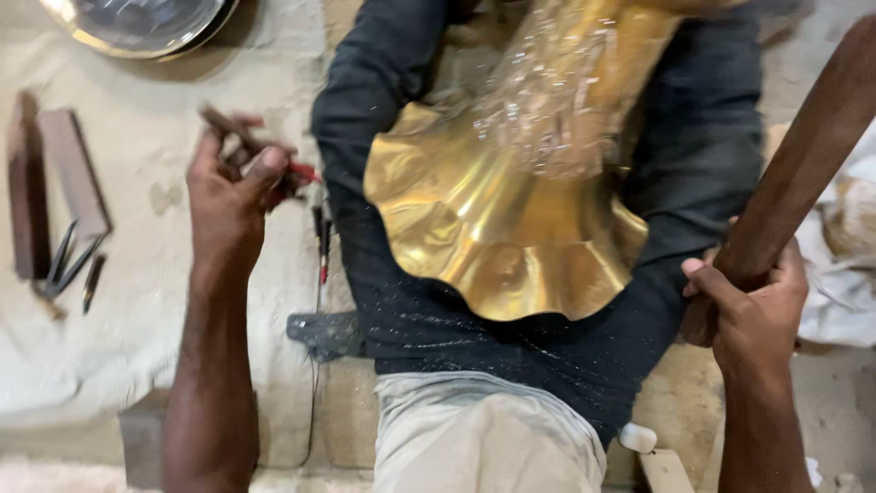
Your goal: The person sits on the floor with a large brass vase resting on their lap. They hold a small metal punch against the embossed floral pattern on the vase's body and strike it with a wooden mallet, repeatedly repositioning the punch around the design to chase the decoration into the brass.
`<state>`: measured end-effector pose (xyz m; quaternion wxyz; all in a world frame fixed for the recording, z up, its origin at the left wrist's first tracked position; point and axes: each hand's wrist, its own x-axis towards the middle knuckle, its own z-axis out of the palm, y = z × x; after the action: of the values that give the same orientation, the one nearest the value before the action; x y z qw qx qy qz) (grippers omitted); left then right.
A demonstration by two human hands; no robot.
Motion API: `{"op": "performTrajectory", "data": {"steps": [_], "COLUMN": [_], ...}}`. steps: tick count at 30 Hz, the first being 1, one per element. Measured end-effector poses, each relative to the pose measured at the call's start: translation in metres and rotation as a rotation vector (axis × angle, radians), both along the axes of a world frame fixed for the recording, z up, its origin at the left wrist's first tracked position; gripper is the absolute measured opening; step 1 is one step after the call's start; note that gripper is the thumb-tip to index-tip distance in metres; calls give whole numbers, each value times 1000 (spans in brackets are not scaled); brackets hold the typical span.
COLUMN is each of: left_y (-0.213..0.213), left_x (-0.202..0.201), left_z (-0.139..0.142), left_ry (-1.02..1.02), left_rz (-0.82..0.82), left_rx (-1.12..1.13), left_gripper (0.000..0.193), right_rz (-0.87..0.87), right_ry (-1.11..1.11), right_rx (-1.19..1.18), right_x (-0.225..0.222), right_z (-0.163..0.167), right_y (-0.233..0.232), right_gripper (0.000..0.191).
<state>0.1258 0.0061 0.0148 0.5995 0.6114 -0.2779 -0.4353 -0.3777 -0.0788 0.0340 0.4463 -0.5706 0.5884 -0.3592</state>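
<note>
Dark wood comes first at the far left: a flat block [73, 173] lies on the pale cloth-covered floor [137, 301], with a darker block [27, 201] beside it. Just below them a few slim metal punches [73, 265] lie loose on the cloth. At the top edge a round dish with a brass rim [137, 23] is partly cut off.

Next over, the left hand [228, 192] is raised above the cloth, fingers curled shut around a thin dark tool with a red tip [274, 160]; the picture is blurred there, so its exact kind cannot be told. Two more slender tools [321, 237] lie on the floor right by the person's dark trouser leg [383, 274].

In the middle, across the lap, rests the brass piece [497, 228]: a polished, flaring skirt with a wavy, scalloped rim, its narrower upper part wrapped in clear plastic film [547, 91].

At the right, the right hand [753, 301] grips the lower end of a thick wooden mallet handle [803, 164], fingers wrapped tight around it; the shaft slants up toward the top right corner, just beside the brass rim but clear of it. Crumpled white cloth [839, 274] lies behind.
</note>
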Motion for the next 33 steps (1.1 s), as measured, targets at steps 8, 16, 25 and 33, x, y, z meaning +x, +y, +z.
{"op": "performTrajectory", "data": {"steps": [8, 16, 25, 33], "left_y": [-104, -139, -137, -133], "left_x": [-103, -163, -165, -163], "left_z": [54, 51, 44, 44], "left_ry": [38, -668, -917, -919], "left_rz": [-596, -700, -696, -721], "left_rx": [-343, -631, -722, -658], "left_gripper": [42, 34, 56, 50], "right_rz": [59, 202, 250, 447], "right_ry": [344, 473, 577, 991], "right_rx": [-363, -446, -452, -370], "right_x": [-7, -29, 9, 13], "right_z": [52, 42, 94, 129], "right_y": [10, 8, -9, -36], "right_gripper": [39, 48, 52, 33]}}
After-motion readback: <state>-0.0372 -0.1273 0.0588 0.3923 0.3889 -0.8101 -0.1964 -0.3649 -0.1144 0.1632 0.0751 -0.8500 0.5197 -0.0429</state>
